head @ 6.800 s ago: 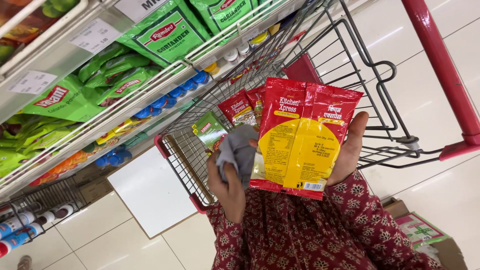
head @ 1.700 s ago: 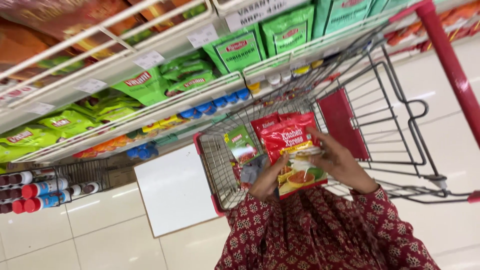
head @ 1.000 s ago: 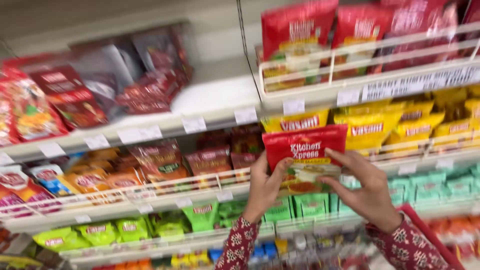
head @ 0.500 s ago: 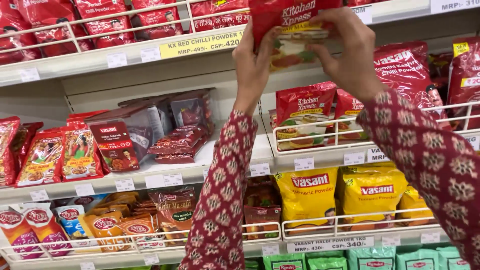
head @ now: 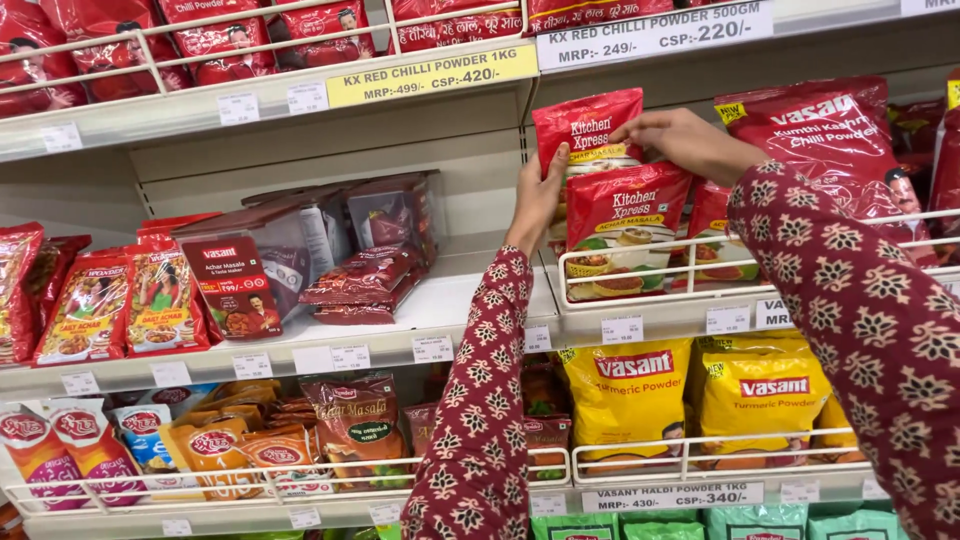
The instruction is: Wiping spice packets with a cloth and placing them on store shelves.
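- Up at the shelf, left hand [head: 537, 200] and right hand [head: 680, 140] both grip a glossy red pouch [head: 585, 125]
- Pouch stands upright behind the white wire rail [head: 650, 265], touching another red pouch [head: 625, 225]; bare shelf [head: 450, 300] lies leftward

Grocery shop: price-tagged shelves [head: 300, 345], spice packets [head: 625, 390].
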